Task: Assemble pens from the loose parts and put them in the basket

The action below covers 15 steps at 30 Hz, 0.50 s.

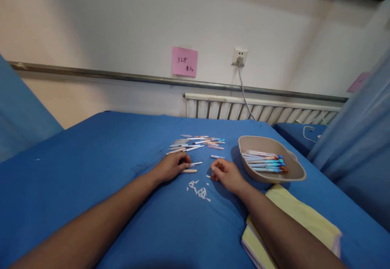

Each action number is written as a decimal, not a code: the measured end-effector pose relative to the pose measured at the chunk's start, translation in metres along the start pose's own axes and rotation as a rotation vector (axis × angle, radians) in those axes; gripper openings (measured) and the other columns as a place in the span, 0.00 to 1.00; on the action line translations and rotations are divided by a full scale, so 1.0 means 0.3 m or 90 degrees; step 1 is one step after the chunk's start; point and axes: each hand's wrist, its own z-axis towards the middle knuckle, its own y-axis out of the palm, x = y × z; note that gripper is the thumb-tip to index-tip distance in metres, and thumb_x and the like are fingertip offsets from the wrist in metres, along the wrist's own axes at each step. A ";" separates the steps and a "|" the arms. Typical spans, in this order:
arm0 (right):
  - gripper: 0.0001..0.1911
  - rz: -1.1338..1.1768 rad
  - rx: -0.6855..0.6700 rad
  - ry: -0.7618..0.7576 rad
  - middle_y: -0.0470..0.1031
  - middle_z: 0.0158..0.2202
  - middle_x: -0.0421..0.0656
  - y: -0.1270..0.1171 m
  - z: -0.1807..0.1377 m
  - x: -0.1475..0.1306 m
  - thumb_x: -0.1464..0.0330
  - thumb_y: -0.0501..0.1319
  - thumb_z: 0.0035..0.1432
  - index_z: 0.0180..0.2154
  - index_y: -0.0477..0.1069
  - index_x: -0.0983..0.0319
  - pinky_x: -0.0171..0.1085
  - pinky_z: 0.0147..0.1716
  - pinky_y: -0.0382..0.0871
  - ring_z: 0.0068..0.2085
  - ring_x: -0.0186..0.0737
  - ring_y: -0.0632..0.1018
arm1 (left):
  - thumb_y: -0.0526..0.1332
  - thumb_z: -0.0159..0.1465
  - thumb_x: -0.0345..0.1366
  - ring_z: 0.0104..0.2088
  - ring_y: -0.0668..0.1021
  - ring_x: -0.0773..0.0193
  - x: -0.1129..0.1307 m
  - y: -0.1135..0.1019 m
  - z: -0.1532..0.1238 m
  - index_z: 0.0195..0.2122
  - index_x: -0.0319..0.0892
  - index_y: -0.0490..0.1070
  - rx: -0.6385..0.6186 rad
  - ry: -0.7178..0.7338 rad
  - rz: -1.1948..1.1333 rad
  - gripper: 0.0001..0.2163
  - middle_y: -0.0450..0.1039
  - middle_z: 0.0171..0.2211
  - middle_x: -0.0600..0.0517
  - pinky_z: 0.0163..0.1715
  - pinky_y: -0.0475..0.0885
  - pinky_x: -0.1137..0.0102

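Note:
My left hand [171,167] is closed low over the blue sheet, its fingertips at a thin white stick [196,163] like a pen part. Just below those fingers lies a beige pen barrel [189,171]. My right hand [227,174] is pinched around a small pen piece with a white tip [208,176] and an orange part, mostly hidden by the fingers. Several small white pointed bits [201,193] are scattered below, between the hands. A light blue pen part [217,156] rests above my right hand. Farther back, loose pens and pen parts [195,145] lie in a pile.
To the right stands a beige plastic basket [294,173] holding several pens [265,165] with blue and orange ends. A folded yellow cloth [292,206] lies under my right forearm. Behind the blue-covered bed [100,139] are a radiator [219,108] and a plugged-in cord [243,86].

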 end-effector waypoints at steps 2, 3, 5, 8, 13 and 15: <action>0.07 -0.038 0.018 -0.012 0.70 0.21 0.36 -0.004 0.004 0.006 0.64 0.56 0.53 0.29 0.67 0.60 0.33 0.24 0.66 0.22 0.33 0.71 | 0.57 0.58 0.43 0.32 0.73 0.63 0.001 0.008 0.005 0.34 0.42 0.72 0.019 0.011 -0.004 0.11 0.73 0.30 0.53 0.32 0.65 0.72; 0.06 -0.073 0.034 -0.025 0.71 0.24 0.37 -0.007 0.005 0.006 0.65 0.56 0.53 0.30 0.68 0.60 0.33 0.26 0.67 0.24 0.34 0.72 | 0.56 0.59 0.43 0.32 0.73 0.62 -0.001 0.009 0.007 0.34 0.42 0.72 0.035 0.014 -0.013 0.11 0.73 0.30 0.53 0.33 0.66 0.71; 0.06 -0.167 0.071 -0.063 0.73 0.30 0.40 -0.008 0.010 0.000 0.67 0.56 0.54 0.33 0.70 0.60 0.35 0.31 0.68 0.29 0.36 0.74 | 0.55 0.59 0.43 0.33 0.74 0.62 -0.009 0.005 0.008 0.34 0.42 0.72 0.079 0.008 -0.049 0.11 0.74 0.32 0.52 0.35 0.67 0.70; 0.09 -0.326 0.086 -0.112 0.74 0.38 0.42 0.006 0.029 -0.023 0.70 0.56 0.55 0.39 0.72 0.59 0.37 0.41 0.66 0.38 0.38 0.74 | 0.56 0.58 0.44 0.35 0.75 0.61 -0.026 -0.011 -0.006 0.35 0.41 0.71 0.157 -0.038 -0.130 0.12 0.75 0.34 0.51 0.37 0.68 0.68; 0.16 -0.529 -0.004 -0.136 0.74 0.45 0.44 0.070 0.086 -0.080 0.70 0.57 0.56 0.47 0.69 0.59 0.38 0.49 0.59 0.48 0.42 0.70 | 0.58 0.56 0.45 0.34 0.75 0.60 -0.036 -0.025 -0.077 0.34 0.40 0.70 0.198 -0.090 -0.147 0.13 0.75 0.32 0.51 0.37 0.69 0.67; 0.16 -0.583 -0.045 -0.125 0.74 0.45 0.44 0.092 0.104 -0.102 0.71 0.57 0.56 0.48 0.68 0.59 0.37 0.46 0.60 0.48 0.42 0.71 | 0.58 0.57 0.44 0.33 0.75 0.61 -0.029 -0.020 -0.111 0.34 0.41 0.71 0.192 -0.093 -0.116 0.13 0.74 0.32 0.52 0.36 0.69 0.68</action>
